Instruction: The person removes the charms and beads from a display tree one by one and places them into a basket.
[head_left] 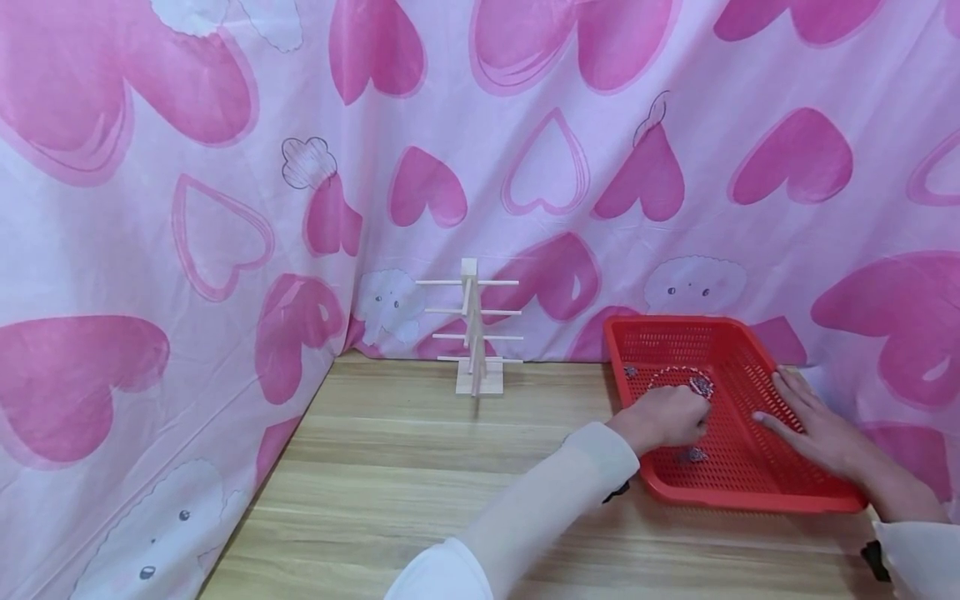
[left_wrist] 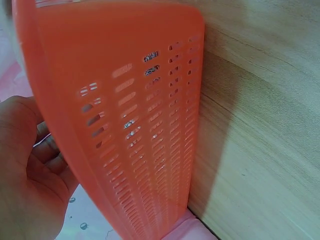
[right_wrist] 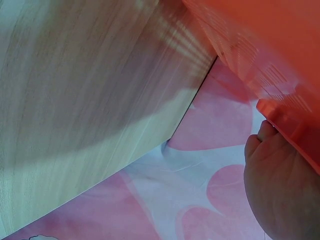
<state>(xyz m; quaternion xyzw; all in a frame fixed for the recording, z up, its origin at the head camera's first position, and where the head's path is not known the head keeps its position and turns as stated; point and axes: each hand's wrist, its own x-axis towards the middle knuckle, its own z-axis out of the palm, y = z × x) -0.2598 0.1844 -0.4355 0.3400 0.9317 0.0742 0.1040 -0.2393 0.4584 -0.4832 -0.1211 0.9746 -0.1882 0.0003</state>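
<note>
Inside a red perforated plastic basket (head_left: 757, 500), my left hand (head_left: 675, 415) reaches down with its fingers curled. Right behind its knuckles lies a beaded string (head_left: 678, 370) with a silvery ornament (head_left: 701, 386). Whether the fingertips pinch anything is hidden by the hand in the head view and by the basket wall (left_wrist: 120, 30) in the left wrist view. Another small silvery piece (head_left: 693, 455) is just in front of that hand. My right hand (head_left: 821, 429) rests on the basket's right rim, its fingers extended along the inner side.
A pale wooden rack (head_left: 470, 333) with several horizontal pegs on a square base stands at the back of the wood-grain table (head_left: 390, 483). One more silvery piece (head_left: 630, 372) is at the basket's back left corner. Pink heart-print cloth (head_left: 427, 187) hangs behind and at the left.
</note>
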